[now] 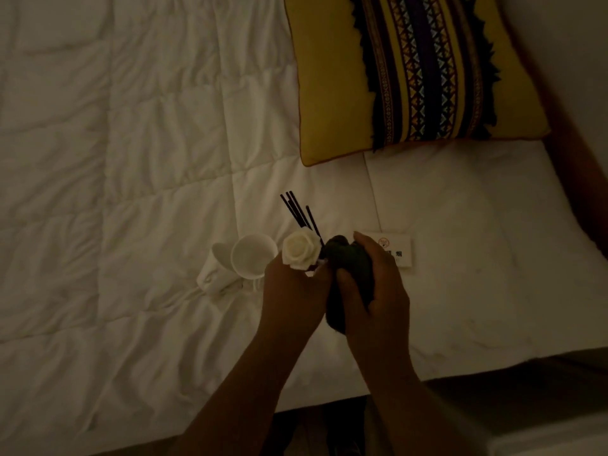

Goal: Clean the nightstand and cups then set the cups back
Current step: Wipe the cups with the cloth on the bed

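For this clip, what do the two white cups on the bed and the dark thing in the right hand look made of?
Two white cups: likely glazed ceramic, going by their smooth, even white walls and thick rims; the dim light leaves plastic possible. Dark thing in the right hand: a soft cloth, matte and bunched into folds, probably woven fabric.
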The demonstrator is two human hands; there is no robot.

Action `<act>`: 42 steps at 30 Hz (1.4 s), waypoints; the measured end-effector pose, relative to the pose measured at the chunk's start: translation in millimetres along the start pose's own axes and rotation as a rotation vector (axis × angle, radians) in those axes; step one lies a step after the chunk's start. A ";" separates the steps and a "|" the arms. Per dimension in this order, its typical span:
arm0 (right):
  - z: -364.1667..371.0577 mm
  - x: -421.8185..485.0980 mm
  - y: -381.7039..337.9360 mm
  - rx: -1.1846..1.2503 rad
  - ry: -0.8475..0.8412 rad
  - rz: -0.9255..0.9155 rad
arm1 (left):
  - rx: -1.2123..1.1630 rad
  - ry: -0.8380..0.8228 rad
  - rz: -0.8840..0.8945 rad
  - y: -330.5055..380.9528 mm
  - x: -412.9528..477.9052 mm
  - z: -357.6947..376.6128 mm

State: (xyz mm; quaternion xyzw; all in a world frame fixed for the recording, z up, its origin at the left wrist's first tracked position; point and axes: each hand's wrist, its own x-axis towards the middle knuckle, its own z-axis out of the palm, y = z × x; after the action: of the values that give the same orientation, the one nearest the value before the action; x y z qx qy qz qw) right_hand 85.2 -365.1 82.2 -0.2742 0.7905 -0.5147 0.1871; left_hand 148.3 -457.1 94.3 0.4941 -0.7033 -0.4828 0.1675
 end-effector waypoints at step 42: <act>54.5 -30.6 -73.1 0.728 0.387 0.484 | -0.062 0.037 0.099 45.1 5.4 -37.7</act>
State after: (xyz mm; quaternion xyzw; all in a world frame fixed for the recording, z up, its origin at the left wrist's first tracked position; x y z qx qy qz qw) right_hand 158.2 -408.1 127.8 0.1021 0.6202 -0.7414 0.2350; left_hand 148.7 -479.1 149.1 0.4622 -0.7083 -0.4863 0.2195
